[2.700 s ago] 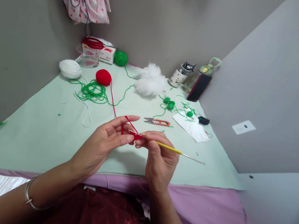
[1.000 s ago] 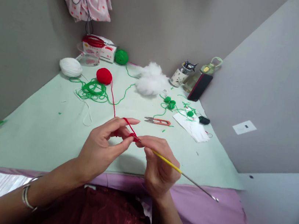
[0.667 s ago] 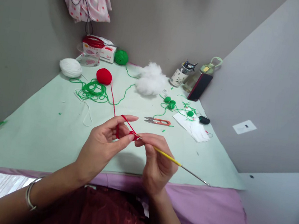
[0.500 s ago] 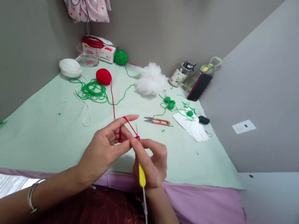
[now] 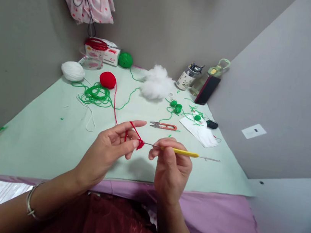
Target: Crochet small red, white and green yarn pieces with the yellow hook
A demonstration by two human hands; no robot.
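Note:
My left hand (image 5: 112,145) pinches a small red crochet piece (image 5: 140,144) between thumb and fingers, with red yarn looped over its raised index finger. The strand runs back to a red yarn ball (image 5: 107,80) on the table. In my right hand (image 5: 173,167) is a crochet hook (image 5: 183,152) with a yellow handle, held nearly level. Its thin metal shaft reaches left to the red piece; whether the tip sits in a loop is too small to tell. Beyond the hands lie orange-handled thread snips (image 5: 164,126).
A heap of loose green yarn (image 5: 96,94), a white yarn ball (image 5: 73,71) and a green ball (image 5: 125,60) lie at the back left. White stuffing (image 5: 157,83) sits mid-back. Small green pieces (image 5: 177,108), a pen cup (image 5: 186,77), a phone (image 5: 207,90) and a bottle (image 5: 217,69) are at right.
My right hand has moved right, away from the left fingers, and the hook has swung from steep to nearly level. The red piece now shows more clearly at the left fingertips.

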